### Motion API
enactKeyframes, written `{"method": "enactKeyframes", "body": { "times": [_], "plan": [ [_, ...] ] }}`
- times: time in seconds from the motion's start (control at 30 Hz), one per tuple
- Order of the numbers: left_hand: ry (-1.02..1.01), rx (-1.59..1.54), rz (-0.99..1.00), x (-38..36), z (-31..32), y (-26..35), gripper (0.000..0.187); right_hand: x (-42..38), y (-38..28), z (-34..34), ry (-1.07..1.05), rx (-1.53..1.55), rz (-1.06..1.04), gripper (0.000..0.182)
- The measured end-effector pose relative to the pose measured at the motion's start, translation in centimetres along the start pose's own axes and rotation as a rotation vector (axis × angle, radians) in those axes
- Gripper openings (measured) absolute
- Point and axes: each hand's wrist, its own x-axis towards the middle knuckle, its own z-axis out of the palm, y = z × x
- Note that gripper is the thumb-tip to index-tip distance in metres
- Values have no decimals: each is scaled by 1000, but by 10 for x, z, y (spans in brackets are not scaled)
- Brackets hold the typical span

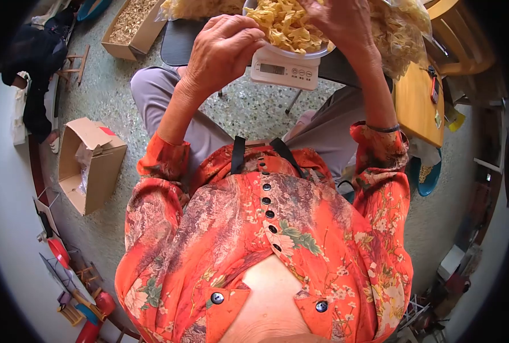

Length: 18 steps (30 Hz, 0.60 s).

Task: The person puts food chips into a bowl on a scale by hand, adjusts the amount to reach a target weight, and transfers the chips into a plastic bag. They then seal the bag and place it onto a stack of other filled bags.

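Observation:
A round, pale-rimmed bowl (300, 55) filled with dried yellow pieces (286, 26) sits on a white digital kitchen scale (283, 70). At the bowl's left edge is my left hand (223, 51), its thumb and fingers pinched together; whatever is between them is hidden. My right hand (343, 23) is over the bowl's right side, with fingers apart above the pieces and partly cut off by the top of the view. The scale's display is too small to read.
Clear bags of similar yellow pieces (400, 34) stand right of the bowl. A dark stool (177, 43) is beneath. Cardboard boxes (94, 163) (126, 48) are on the left floor. A wooden stool (414, 106) holds a phone (434, 88). Another person (34, 63) is at far left.

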Motion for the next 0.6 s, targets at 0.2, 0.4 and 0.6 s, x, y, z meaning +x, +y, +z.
{"method": "enactKeyframes", "body": {
  "times": [0.2, 0.4, 0.6],
  "plan": [
    [67, -81, -24, -5, -4, -2, 15, -7, -1, -13, 16, 27, 26, 13],
    [130, -63, -219, -18, -7, 1, 20, -50, 13, -14, 205, 28, -114, 10],
    [44, -76, -276, -9, 23, -5, 64, -101, 21, -34, 230, 143, 331, 9]
  ]
}}
